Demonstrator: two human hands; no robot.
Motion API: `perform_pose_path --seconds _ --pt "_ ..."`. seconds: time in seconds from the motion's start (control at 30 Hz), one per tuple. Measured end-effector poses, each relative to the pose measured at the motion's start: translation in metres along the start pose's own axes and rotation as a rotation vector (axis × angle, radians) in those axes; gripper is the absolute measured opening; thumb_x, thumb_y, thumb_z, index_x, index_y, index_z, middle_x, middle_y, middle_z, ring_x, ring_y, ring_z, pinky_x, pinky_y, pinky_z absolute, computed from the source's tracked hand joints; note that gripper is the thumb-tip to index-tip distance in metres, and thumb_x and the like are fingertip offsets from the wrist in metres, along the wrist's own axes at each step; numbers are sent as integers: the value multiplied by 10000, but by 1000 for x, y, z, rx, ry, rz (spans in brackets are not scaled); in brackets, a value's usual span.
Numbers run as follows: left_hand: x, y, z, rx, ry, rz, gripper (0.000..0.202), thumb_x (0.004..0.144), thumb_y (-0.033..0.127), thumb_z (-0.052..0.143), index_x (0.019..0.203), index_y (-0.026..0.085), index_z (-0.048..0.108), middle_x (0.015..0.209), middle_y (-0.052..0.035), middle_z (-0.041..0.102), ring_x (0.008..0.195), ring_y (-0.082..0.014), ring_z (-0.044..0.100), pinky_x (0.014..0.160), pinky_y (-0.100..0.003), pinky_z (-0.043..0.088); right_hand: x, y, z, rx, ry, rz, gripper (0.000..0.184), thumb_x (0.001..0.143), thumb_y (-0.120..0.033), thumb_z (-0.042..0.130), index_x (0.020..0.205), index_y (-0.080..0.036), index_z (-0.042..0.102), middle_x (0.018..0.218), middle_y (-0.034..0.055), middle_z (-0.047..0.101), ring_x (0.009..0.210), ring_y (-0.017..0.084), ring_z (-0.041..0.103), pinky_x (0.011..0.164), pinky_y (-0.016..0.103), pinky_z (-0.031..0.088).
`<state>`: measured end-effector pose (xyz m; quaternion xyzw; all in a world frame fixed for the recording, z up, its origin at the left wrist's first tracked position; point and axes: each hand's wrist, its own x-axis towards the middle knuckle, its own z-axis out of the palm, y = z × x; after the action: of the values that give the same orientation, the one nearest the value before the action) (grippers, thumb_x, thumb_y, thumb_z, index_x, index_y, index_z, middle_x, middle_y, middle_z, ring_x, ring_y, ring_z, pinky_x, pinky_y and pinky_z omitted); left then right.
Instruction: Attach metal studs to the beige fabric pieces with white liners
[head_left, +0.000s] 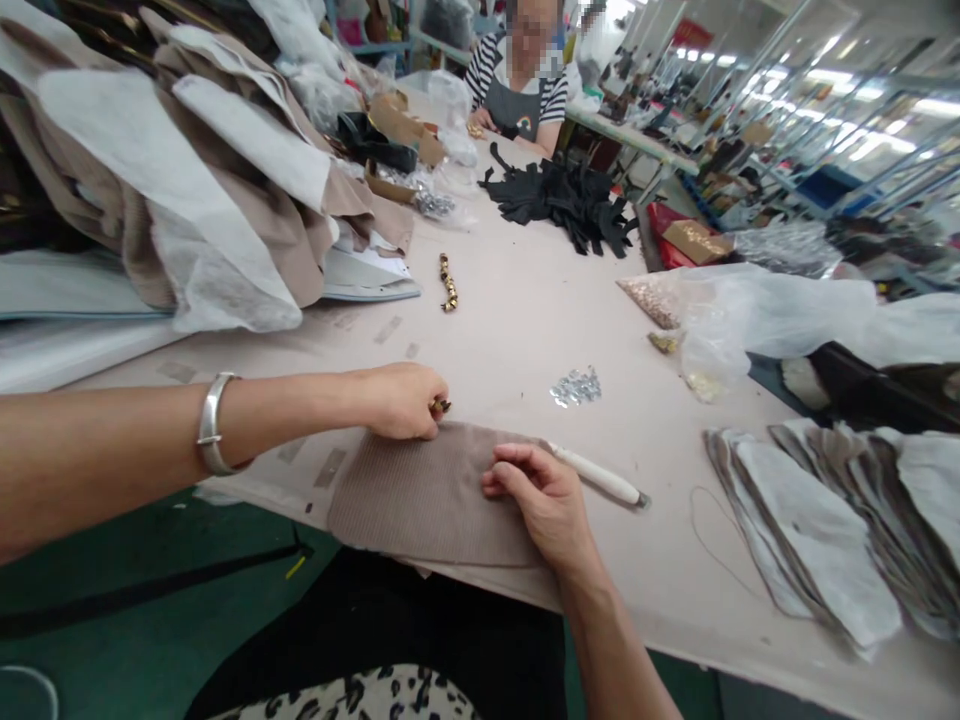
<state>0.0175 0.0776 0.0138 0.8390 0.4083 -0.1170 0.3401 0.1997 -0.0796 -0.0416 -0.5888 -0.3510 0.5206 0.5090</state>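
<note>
We find the left hand [409,400] closed at the far edge of the ribbed brown panel [427,500], its fingers curled around small gold-coloured pieces [440,405] that show between thumb and forefinger. A silver bangle [214,425] sits on that wrist. We note the right hand [546,500] over the right part of the panel, half closed, fingers bent and thumb drawn in towards the fingertips; we cannot tell whether anything is pinched there.

The panel lies flat at the near edge of the pale table [517,330]. Just beside its far right corner we record a white pen-like tool [600,473]. Beyond the panel, to the right, lies a scatter of silver-coloured pieces [576,386]; straight beyond it, a short row of gold-coloured fittings [448,282]; farther still, a heap of black strips [562,200]. Well to the panel's right we see stacked brown and white cut pieces [806,530] and clear plastic bags [720,320]; to its far left, a large pile of brown and white material [225,190]. At the table's far end from the panel sits a co-worker in a striped top.

The co-worker's grey apron [517,110] bears a rainbow motif; a red banner [691,34] in the background is too blurred to read
</note>
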Motion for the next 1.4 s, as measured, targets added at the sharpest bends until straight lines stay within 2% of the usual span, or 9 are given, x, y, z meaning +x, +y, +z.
perform_pose_path --seconds 0.13,0.23,0.4,0.53,0.6,0.7,0.97,1.13,1.4 --pt "2 -1 -2 -250 -89 -127 113 608 194 672 711 207 627 566 25 541 502 -148 449 496 -274 242 -4 -1 -3 -6 -31 -32 274 807 -442 812 829 -186 717 621 -13 720 521 113 663 536 219 569" --pt "4 -5 1 -473 -169 -246 257 563 264 816 785 197 703 530 26 504 412 -119 344 449 -274 139 -4 -5 -2 -40 -49 -29 281 834 -439 780 784 -186 670 570 -32 677 449 85 599 461 180 499" --pt "3 -7 6 -583 -269 -229 301 515 257 855 527 198 560 456 42 372 377 -79 271 418 -245 78 -3 -3 -1 -82 -76 12 314 865 -473 744 783 -180 668 557 -31 654 436 82 580 423 165 475" --pt "-1 -5 8 -717 -279 -257 300 538 221 790 465 209 499 396 48 319 351 -76 235 402 -231 68 -1 -1 -1 -76 -86 40 303 864 -459 755 972 -177 748 643 -18 698 521 103 656 515 197 569" --pt "-3 -5 11 -788 -262 -264 319 540 234 812 463 210 503 387 42 337 345 -82 253 391 -233 84 1 -2 -1 -59 -105 44 318 868 -449 754 1045 -184 754 711 -4 726 579 113 690 575 219 609" --pt "-4 -5 19 -866 -238 -259 338 528 291 883 505 208 556 388 51 360 324 -81 267 371 -244 100 1 -3 -1 -19 -103 38 269 853 -426 773 981 -192 741 787 11 745 652 122 712 606 222 619" --pt "-6 2 39 -1057 -425 -327 257 435 336 825 607 195 696 506 -9 612 380 -125 447 356 -221 219 -2 -2 -1 -19 -64 -10 149 816 -344 793 853 -203 762 643 -22 691 585 120 669 582 236 594" --pt "-7 1 40 -1059 -401 -324 260 431 340 809 593 188 676 466 13 547 353 -82 351 353 -204 172 -3 -3 -1 -27 -73 -20 99 816 -293 775 856 -204 761 664 -11 722 618 126 677 611 236 571" --pt "-8 -1 43 -1056 -405 -320 276 442 363 815 579 177 663 482 -12 574 363 -80 337 370 -207 169 -6 -3 -3 -119 -124 -17 52 811 -236 759 828 -221 806 673 -13 741 613 119 645 600 231 504"
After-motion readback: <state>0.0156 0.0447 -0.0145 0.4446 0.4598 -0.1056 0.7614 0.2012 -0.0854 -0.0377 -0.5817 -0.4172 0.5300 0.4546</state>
